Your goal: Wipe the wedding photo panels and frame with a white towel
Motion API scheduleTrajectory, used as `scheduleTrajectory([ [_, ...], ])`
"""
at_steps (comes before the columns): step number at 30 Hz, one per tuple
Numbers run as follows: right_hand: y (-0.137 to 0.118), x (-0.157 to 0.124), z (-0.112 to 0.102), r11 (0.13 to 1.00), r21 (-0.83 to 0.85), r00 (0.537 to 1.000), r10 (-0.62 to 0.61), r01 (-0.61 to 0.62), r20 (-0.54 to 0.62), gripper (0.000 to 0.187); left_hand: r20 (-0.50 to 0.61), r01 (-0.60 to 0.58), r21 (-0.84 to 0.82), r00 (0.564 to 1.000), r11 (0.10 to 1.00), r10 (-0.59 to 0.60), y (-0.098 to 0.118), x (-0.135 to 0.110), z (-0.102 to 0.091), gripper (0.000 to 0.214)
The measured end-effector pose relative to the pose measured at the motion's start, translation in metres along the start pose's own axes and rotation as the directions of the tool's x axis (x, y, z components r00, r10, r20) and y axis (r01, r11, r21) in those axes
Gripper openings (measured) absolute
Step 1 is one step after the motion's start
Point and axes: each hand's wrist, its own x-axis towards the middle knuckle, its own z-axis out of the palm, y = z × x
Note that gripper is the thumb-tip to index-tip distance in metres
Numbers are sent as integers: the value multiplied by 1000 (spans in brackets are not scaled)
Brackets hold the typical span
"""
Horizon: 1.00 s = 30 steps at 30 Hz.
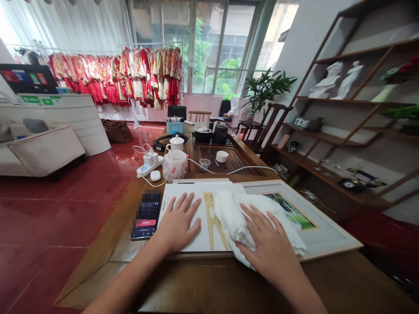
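Observation:
My left hand [178, 222] lies flat with fingers spread on a white sheet or board [193, 196] at the near end of a long wooden table [209, 283]. My right hand [266, 242] rests palm down, fingers apart, on a crumpled white cloth [234, 213]. The cloth lies over the left part of a framed picture [314, 235] with a pale frame and a green image. Between my hands a thin tan wooden piece [211, 213], forked at its near end, lies on the white sheet.
A smartphone [146, 213] lies left of my left hand. Further along the table are a power strip with cables [149, 165], an earbud case [155, 175], a white teapot [175, 163], a tea tray [225, 159], and kettles. Shelving stands on the right; red floor and a sofa are left.

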Motion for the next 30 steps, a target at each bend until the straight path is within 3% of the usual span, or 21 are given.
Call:
scheduleTrajectory([
  [10,13,50,23,1000,23,999,20,-20,28,50,1,0,-7,1000,1000,0,0,0,0,55],
  [22,5,7,6,997,74,999,29,-31,29,53,20,9,-6,1000,1000,-9,2,-2,-5,55],
  [30,14,49,19,990,114,997,76,-78,23,46,42,4,-2,999,1000,-4,3,-1,-5,54],
])
